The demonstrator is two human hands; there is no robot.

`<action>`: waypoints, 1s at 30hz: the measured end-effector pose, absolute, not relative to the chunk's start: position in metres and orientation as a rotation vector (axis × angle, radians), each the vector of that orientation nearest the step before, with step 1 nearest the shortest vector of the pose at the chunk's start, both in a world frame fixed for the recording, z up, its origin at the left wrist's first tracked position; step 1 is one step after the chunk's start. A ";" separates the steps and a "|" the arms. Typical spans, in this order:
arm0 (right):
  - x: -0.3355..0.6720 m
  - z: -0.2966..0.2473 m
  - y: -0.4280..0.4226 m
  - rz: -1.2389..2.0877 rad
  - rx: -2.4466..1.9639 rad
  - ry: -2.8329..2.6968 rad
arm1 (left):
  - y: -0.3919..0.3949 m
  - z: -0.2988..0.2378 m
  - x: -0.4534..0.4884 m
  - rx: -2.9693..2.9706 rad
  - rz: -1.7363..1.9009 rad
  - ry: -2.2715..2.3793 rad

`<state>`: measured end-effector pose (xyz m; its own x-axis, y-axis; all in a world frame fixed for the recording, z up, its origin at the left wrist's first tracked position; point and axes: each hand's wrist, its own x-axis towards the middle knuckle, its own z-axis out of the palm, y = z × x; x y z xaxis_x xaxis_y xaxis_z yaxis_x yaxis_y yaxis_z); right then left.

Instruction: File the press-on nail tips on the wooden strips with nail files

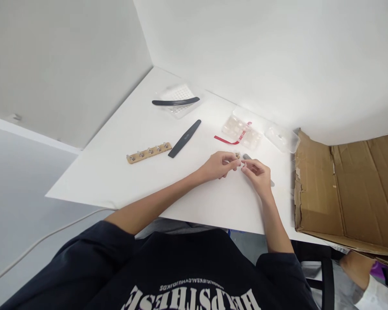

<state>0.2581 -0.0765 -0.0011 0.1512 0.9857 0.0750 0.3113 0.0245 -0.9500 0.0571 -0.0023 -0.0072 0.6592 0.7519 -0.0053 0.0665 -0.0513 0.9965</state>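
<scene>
Two bare hands low over the table, fingertips almost meeting.

Left hand (218,165): grip closed, thumb and forefinger pinching one tiny tan studded piece (237,155), raised just above the tabletop. Right hand (255,174): grip curled into a pinch, just beside that piece; anything held there too small to tell. Beneath the right hand, one slim grey file-like strip (272,183), its ends showing on either side of the hand.

Count across the rest of the table, from left to right: one flat tan strip with five silver-topped studs in a row (148,153); one straight black nail file (184,138), just beside the strip; one curved black nail file (175,101), lying across one clear plastic tray (177,91) with a grid of many small white pieces; one clear blister pack of pale translucent pieces (241,131), with one thin red ribbon-like strip (226,140) across it and trailing off its left side; one clear plastic box (281,137), touching the pack's far corner.

Surface: one smooth white table (116,181), set into a corner between two pale walls (67,64). At its right edge, one brown corrugated cardboard box (342,193) with torn flaps. Below, one black sweatshirt with white lettering (187,275) on the person's torso. Lower left, one thin white cable (42,241) across a grey floor.
</scene>
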 end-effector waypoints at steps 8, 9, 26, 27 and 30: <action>0.254 0.001 -0.073 1.527 -1.416 -0.798 | -0.013 -0.020 0.057 2.489 1.111 0.760; 0.252 0.002 -0.073 1.543 -1.417 -0.788 | -0.014 -0.021 0.058 2.537 1.093 0.767; 0.247 -0.001 -0.076 1.502 -1.459 -0.921 | -0.015 -0.022 0.059 2.495 1.062 0.777; 0.247 0.001 -0.076 1.526 -1.436 -0.930 | -0.015 -0.022 0.059 2.482 1.082 0.778; 0.247 0.004 -0.078 1.571 -1.384 -0.961 | -0.013 -0.024 0.058 2.461 1.120 0.774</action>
<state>0.2469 -0.0777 0.0044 -0.0669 0.9251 -0.3739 -0.0885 -0.3787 -0.9213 0.0584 -0.0129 -0.0238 0.5438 0.5973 0.5895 0.3398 -0.7990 0.4961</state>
